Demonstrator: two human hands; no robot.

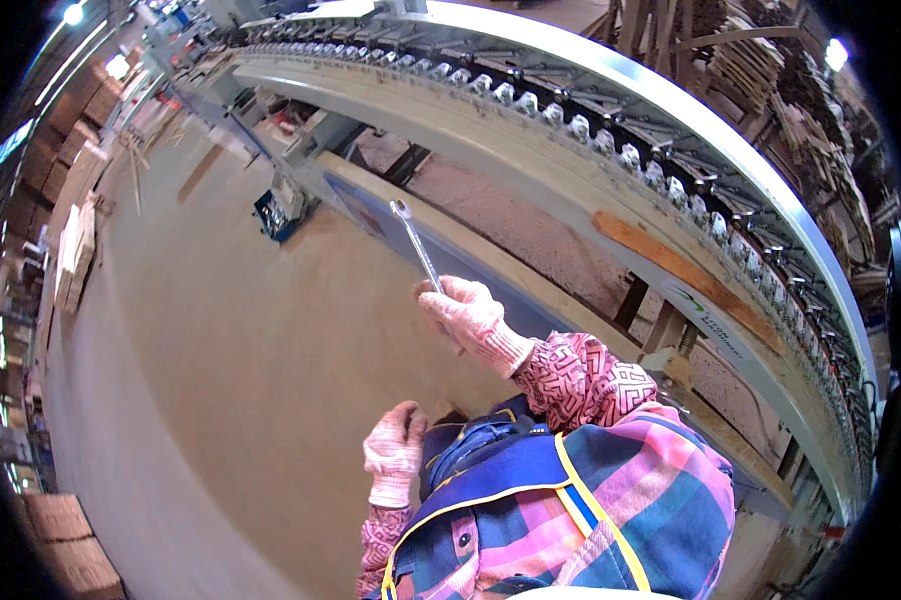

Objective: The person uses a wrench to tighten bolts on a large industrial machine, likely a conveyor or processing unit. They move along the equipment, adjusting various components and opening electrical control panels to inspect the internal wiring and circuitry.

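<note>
While my right hand (467, 312) grips a metal wrench (416, 245) tightly, my left hand (394, 447) rests half-curled and empty at my apron (500, 470).

A wide, bare concrete floor (210, 340) of dusty tan carries everything here. Along its right edge runs a long machine frame (570, 170), standing on dark legs (630, 300), with a row of small white rollers (570, 125) on top and a wooden board (680, 265) lying on its side rail. A blue box (275, 212) sits on the floor just beside the frame. Along the left edge stand stacks of wooden boards (75, 250), and brown crates (70, 545) fill the near left corner.
</note>
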